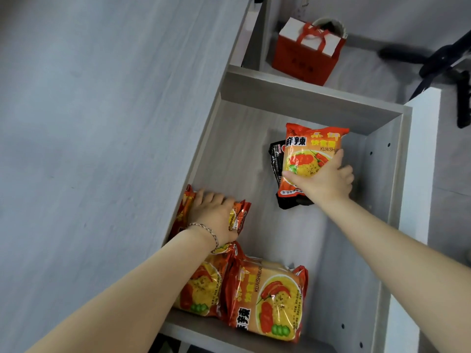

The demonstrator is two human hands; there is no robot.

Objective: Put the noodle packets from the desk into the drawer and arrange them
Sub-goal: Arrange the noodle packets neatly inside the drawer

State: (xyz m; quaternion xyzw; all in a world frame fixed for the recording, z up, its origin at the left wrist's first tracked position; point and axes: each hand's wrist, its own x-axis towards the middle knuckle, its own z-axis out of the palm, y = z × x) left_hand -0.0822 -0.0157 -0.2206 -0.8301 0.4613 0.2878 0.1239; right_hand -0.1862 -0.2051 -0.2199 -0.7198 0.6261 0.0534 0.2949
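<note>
- Packets fill the drawer's (300, 98) left wall and near edge: several orange noodle packets (267, 299) stand and lie in a row there, which suggests the loading is well advanced.
- Left hand (216, 215), a bracelet (206, 231) at the wrist, presses spread fingers down on a packet at the left wall, steadying that stack.
- Bare drawer floor lies open through the middle, leaving room to slide more packets into line.
- Right hand (323, 182) clasps an upright orange packet (309, 156) near the far right corner, above a black packet (279, 169) lying flat.
- Both far-side packets look yet to be lined up; the desk is out of view, so any remainder cannot be told.
- Red gift bag (305, 54) sits beyond the drawer's far edge.
</note>
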